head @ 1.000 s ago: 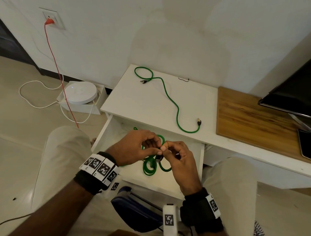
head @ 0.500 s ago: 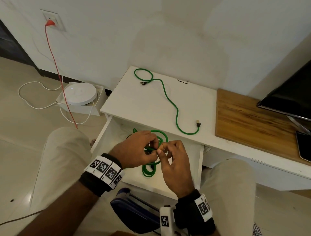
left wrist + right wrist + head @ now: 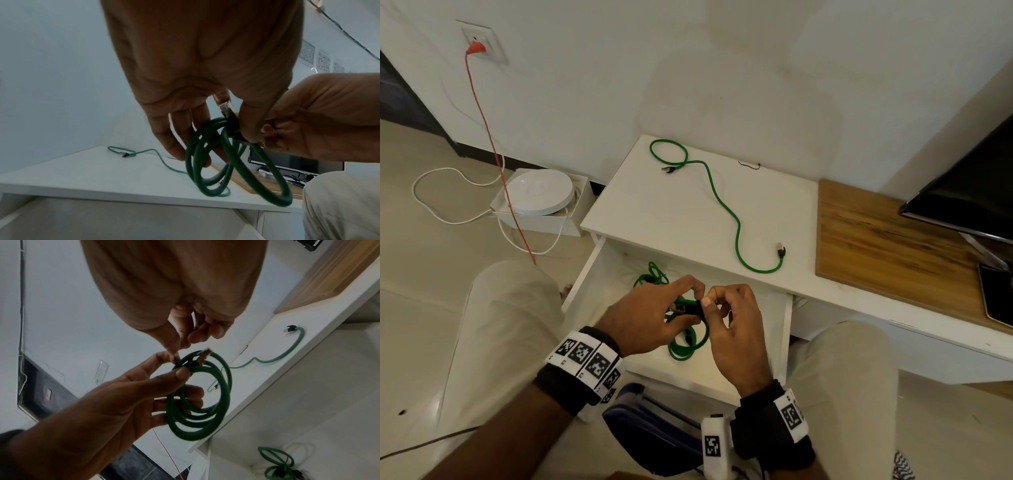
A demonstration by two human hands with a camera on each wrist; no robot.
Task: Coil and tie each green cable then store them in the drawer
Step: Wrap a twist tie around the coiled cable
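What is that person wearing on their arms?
Both arms are bare, no sleeves. The left wrist has a black band with white squares printed in black blocky patterns. The right wrist has the same black band and patterned squares, plus a small white box beside it.

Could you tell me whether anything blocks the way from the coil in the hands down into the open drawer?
Nothing visible does. The coiled cable, held by the left hand and right hand, hangs directly above the open drawer. Another coiled cable lies in its far-left corner, leaving bare floor below.

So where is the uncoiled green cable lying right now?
In the head view, the uncoiled green cable snakes across the white cabinet top, behind the open drawer, left of the wooden board.
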